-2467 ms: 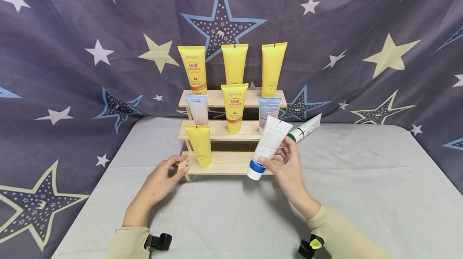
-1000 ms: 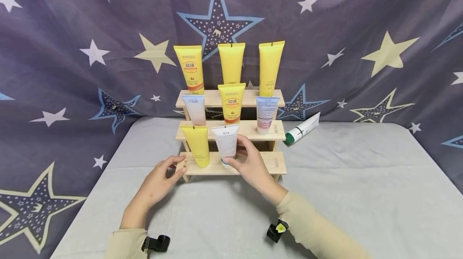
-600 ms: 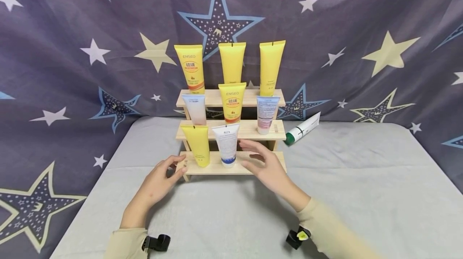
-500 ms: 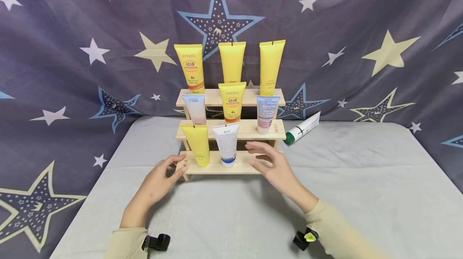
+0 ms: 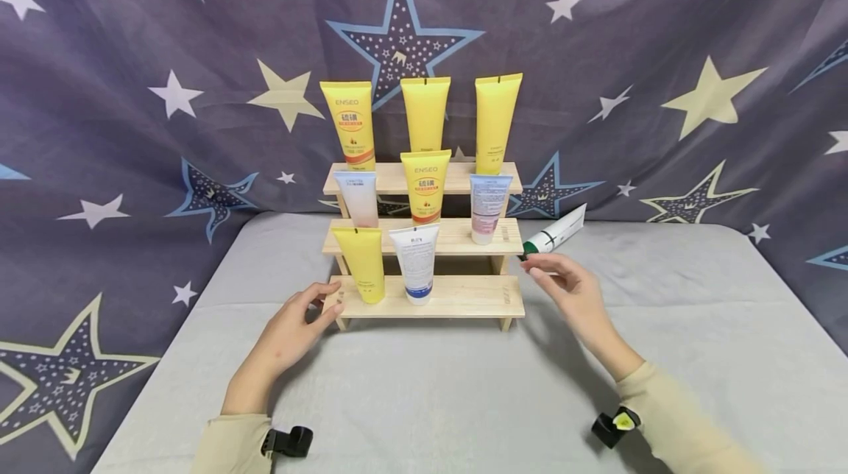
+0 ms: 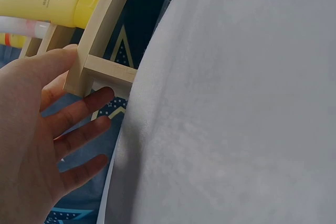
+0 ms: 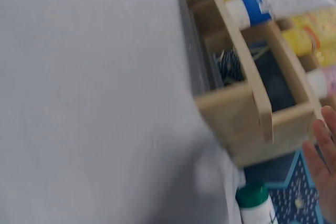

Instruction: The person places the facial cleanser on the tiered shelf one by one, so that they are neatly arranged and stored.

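Observation:
A three-step wooden display rack [image 5: 457, 296] stands on the grey cloth. My left hand [image 5: 289, 334] pinches the left end of its lowest step between thumb and index finger; the other fingers spread loosely in the left wrist view. My right hand [image 5: 575, 297] holds nothing, its fingers relaxed right at the green cap of a white tube [image 5: 559, 231] lying beside the rack. On the lowest step, a yellow tube [image 5: 363, 268] and a white tube with a blue band [image 5: 417, 264] stand upright on their caps. The green cap [image 7: 252, 195] shows in the right wrist view.
The middle step bears a pale blue-white tube [image 5: 359, 200], a yellow tube [image 5: 426, 187] and a blue-pink tube [image 5: 489, 209]. Three yellow tubes, one at the left [image 5: 350, 124], stand on the top step. A star-patterned curtain [image 5: 596, 40] hangs behind.
My right hand set the blue-banded white tube on the lowest step beside the yellow one, let go, and moved right to the green-capped tube. My left hand stays at the rack.

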`<state>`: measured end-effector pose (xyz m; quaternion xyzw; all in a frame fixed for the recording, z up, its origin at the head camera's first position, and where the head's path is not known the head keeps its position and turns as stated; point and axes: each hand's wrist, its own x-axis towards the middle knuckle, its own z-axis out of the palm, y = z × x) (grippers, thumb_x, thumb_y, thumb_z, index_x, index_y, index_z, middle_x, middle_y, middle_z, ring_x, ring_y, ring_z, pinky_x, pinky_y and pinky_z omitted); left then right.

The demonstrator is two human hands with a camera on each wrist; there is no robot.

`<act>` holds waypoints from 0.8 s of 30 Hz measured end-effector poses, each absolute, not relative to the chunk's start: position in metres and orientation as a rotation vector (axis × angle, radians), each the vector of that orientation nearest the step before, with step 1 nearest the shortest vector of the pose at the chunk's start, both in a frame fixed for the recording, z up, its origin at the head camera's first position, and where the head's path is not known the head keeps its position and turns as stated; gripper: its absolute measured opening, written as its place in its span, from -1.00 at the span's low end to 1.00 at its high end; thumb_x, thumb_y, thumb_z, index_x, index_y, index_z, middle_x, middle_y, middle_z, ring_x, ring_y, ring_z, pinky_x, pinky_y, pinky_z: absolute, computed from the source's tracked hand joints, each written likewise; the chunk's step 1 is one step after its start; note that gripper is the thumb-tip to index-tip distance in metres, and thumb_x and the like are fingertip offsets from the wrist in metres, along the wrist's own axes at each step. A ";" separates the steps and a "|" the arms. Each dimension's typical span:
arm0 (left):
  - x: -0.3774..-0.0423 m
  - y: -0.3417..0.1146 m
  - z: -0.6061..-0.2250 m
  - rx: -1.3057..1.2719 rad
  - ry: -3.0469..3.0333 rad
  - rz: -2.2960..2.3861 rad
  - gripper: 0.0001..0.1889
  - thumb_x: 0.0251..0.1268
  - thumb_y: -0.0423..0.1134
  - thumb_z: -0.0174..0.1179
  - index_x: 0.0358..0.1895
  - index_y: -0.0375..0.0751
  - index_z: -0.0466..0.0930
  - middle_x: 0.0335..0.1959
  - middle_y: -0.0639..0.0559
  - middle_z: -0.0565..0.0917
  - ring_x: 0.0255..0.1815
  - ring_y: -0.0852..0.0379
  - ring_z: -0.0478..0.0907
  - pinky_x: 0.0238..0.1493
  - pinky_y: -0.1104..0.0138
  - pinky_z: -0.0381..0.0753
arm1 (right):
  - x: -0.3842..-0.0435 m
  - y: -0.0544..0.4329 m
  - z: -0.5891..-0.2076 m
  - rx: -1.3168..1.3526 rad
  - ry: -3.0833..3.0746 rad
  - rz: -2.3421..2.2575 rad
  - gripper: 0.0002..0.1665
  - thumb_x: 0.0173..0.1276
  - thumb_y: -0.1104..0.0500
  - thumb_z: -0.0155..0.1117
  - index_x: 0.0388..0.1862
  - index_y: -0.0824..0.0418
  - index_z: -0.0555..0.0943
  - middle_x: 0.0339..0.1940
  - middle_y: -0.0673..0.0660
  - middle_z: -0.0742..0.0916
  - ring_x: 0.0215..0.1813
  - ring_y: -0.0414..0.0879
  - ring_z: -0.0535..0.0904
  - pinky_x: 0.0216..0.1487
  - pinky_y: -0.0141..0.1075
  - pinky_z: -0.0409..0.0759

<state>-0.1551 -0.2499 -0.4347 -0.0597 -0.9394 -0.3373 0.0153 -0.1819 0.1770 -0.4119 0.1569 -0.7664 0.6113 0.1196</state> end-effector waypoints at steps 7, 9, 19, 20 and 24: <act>-0.154 -0.250 -0.433 -0.184 -2.925 -1.062 -0.44 0.46 0.18 0.06 0.37 -0.03 0.44 0.17 -0.23 0.56 0.17 -0.18 0.48 0.20 -0.20 0.37 | -0.202 0.201 -0.418 0.322 -2.248 1.731 -0.67 0.41 0.32 0.28 0.07 0.49 0.58 -0.01 0.27 0.71 -0.10 -0.32 0.64 -0.02 -0.49 0.59; -0.154 -0.250 -0.433 -0.180 -2.928 -1.064 -0.44 0.46 0.19 0.05 0.37 -0.03 0.43 0.17 -0.24 0.56 0.17 -0.19 0.48 0.20 -0.21 0.37 | -0.208 0.206 -0.421 0.253 -2.278 1.713 -0.64 0.41 0.28 0.30 0.08 0.49 0.58 -0.02 0.26 0.71 -0.15 -0.36 0.63 -0.09 -0.50 0.60; -0.153 -0.249 -0.432 -0.175 -2.927 -1.057 -0.44 0.47 0.18 0.05 0.37 -0.03 0.43 0.19 -0.22 0.55 0.15 -0.16 0.48 0.18 -0.18 0.40 | -0.240 0.223 -0.435 0.003 -2.357 1.597 -0.57 0.45 0.17 0.27 0.19 0.40 0.56 0.07 0.34 0.68 -0.17 -0.42 0.56 -0.14 -0.58 0.54; -0.153 -0.249 -0.432 -0.176 -2.926 -1.058 -0.44 0.47 0.18 0.05 0.37 -0.03 0.44 0.19 -0.22 0.55 0.15 -0.15 0.49 0.18 -0.18 0.40 | -0.243 0.223 -0.436 -0.022 -2.359 1.584 -0.57 0.45 0.18 0.26 0.20 0.39 0.56 0.08 0.35 0.67 -0.17 -0.42 0.54 -0.16 -0.58 0.53; -0.153 -0.248 -0.430 -0.186 -2.917 -1.065 -0.45 0.47 0.18 0.05 0.37 -0.03 0.45 0.21 -0.20 0.55 0.15 -0.13 0.49 0.16 -0.16 0.42 | -0.253 0.224 -0.439 -0.158 -2.341 1.593 -0.54 0.43 0.21 0.27 0.25 0.37 0.54 0.12 0.35 0.66 -0.20 -0.42 0.52 -0.20 -0.54 0.57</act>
